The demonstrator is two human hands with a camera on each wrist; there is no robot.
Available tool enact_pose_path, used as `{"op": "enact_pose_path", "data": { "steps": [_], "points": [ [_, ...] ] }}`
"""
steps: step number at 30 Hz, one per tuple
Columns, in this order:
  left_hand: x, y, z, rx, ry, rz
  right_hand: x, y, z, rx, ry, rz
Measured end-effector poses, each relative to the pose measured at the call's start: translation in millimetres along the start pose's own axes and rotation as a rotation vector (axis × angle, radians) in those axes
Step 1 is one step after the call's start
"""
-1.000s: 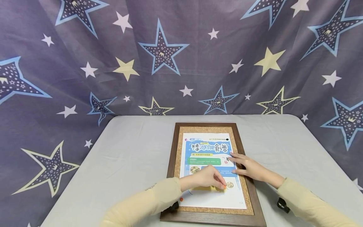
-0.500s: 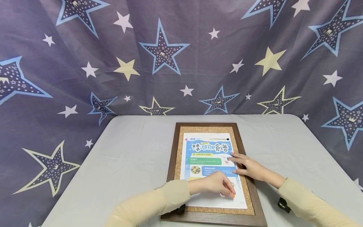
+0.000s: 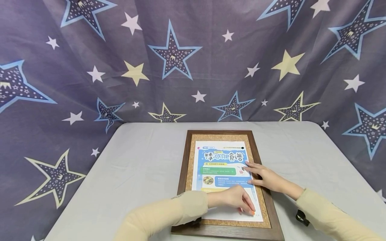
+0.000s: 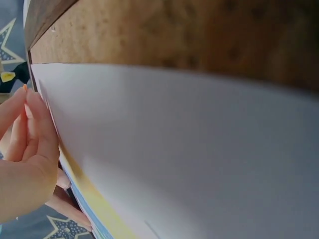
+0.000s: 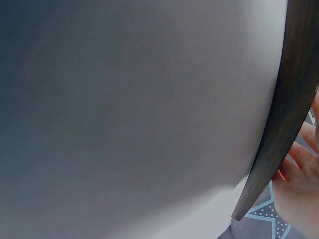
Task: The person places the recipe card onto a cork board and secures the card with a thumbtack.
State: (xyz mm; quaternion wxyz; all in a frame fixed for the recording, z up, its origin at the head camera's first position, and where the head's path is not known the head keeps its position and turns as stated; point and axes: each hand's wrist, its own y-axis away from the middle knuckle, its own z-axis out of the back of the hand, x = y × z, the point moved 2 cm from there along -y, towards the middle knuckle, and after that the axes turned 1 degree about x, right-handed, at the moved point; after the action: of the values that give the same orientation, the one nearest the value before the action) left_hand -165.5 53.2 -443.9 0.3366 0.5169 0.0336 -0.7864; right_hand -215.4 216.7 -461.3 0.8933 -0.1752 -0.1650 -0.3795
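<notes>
A printed poster (image 3: 224, 167) with a blue heading lies on a cork board (image 3: 190, 174) in a brown wooden frame (image 3: 182, 167). Low on the right of the sheet, my left hand (image 3: 234, 196) pinches an orange push pin (image 3: 253, 213) between thumb and fingertips; the pin's point is hidden. In the left wrist view the same orange pin head (image 4: 25, 87) peeks out at the fingertips. My right hand (image 3: 269, 178) lies across the frame's right side, its spread fingers resting on the poster's right edge. A pink pin (image 3: 198, 148) and a black pin (image 3: 242, 147) mark the poster's top corners.
The board lies flat on a table with a grey cloth (image 3: 144, 167). Behind the table hangs a purple curtain (image 3: 193, 40) with stars. The left forearm covers the poster's lower left part.
My left hand has moved right and towards the near edge with the orange pin, reaching the poster's lower right corner. The right hand stays in place.
</notes>
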Motion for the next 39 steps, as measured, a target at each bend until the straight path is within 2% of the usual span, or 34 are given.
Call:
{"op": "enact_pose_path", "data": {
  "steps": [17, 27, 39],
  "points": [
    [0.1, -5.7, -6.6, -0.013, 0.032, 0.106, 0.4, 0.6, -0.5, -0.015, 0.002, 0.008],
    [-4.7, -5.3, -10.5, 0.001, 0.120, 0.148, -1.5, 0.3, -2.1, -0.009, 0.005, 0.006],
    [-8.4, -5.8, -11.9, -0.002, -0.021, 0.132, -0.1, 0.8, -1.2, -0.005, -0.001, 0.007]
  ]
}}
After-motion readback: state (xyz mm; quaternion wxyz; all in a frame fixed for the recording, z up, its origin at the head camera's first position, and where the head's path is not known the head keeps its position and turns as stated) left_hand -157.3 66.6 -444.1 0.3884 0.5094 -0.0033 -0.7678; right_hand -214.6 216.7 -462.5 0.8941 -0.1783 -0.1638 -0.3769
